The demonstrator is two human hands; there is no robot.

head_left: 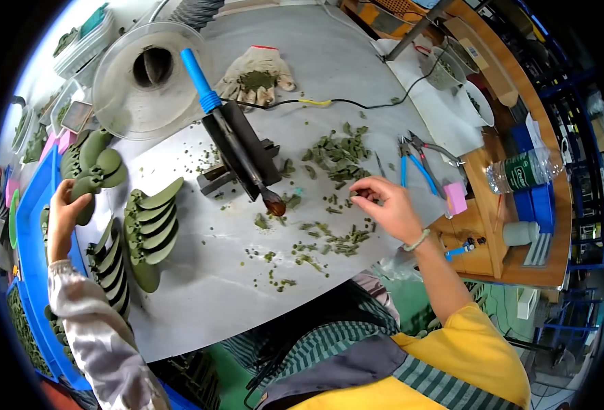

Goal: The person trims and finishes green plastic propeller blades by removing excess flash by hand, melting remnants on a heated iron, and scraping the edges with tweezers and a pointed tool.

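A: Room, surface?
B: Blue shelving [594,266] at right; pale bench [209,307]; blue tray [26,222] along its left edge.
A: Leaf spray [95,149]?
B: Beside the tray, left hand [63,217] fingers wrapped around it.
A: Right hand [393,210]?
B: Over the bench, fingers pinched narrow; can't tell whether they hold anything. Green fragments [352,147] scattered nearby.
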